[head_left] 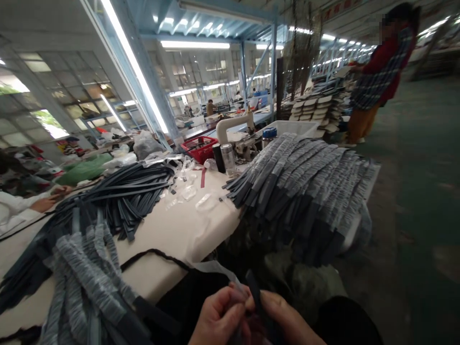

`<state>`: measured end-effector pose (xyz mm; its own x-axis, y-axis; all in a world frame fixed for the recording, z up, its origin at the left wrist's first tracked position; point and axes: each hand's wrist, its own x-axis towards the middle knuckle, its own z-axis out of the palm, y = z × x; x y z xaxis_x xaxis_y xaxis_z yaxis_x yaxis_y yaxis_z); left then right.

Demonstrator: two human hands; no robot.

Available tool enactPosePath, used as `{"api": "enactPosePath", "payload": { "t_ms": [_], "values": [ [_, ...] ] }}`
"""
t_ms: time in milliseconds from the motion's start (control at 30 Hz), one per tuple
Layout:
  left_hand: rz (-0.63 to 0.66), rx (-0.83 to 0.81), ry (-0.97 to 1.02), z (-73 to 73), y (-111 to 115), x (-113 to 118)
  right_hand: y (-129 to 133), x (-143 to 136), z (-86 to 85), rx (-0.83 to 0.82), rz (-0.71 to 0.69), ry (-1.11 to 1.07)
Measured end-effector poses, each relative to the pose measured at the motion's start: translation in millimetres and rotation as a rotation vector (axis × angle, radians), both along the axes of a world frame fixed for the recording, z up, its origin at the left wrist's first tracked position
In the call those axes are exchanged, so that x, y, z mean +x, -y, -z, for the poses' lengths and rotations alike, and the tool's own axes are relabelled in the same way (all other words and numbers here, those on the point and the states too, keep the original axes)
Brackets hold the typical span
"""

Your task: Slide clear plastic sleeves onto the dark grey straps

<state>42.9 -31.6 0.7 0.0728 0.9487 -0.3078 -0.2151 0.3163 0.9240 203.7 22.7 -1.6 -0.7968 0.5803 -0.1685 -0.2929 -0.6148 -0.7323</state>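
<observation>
Low in the view, my left hand (218, 316) pinches a strip of thin clear plastic (215, 267), whose far end trails up to the table edge. Close beside it, my right hand (287, 318) is closed on a dark grey strap (254, 290), with the strap's tip pointing up. The fingers of both hands nearly meet, and the lower part of the strap is hidden in shadow. To the left hang several plastic-wrapped straps (89, 268), and past them lies a pile of bare dark straps (132, 191).
A large stack of wrapped straps (305, 177) stands to the right of the pale table (172, 239). Behind are a red basket (199, 149), a glass bottle (227, 158) and a sewing machine (233, 127). A co-worker's hand (43, 205) is at far left; a person (383, 72) stands at right.
</observation>
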Motion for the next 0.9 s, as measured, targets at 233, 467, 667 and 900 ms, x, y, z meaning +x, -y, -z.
{"api": "enactPosePath", "payload": {
  "t_ms": [233, 467, 667, 900],
  "values": [
    [0.009, -0.159, -0.006, 14.1, 0.9, 11.9, -15.0, -2.4, 13.3, 0.108, 0.252, 0.217],
    [0.054, -0.304, 0.034, 23.8, 3.8, 21.9, -38.1, 14.4, 37.0, 0.263, 0.371, 0.382],
    [0.233, -0.302, -0.037, 29.0, 2.2, 21.2, -49.9, 7.4, 48.0, 0.292, 0.386, 0.397],
    [0.306, -0.346, -0.042, 34.6, -1.6, 20.0, -56.9, -3.1, 59.7, 0.279, 0.392, 0.418]
  ]
}}
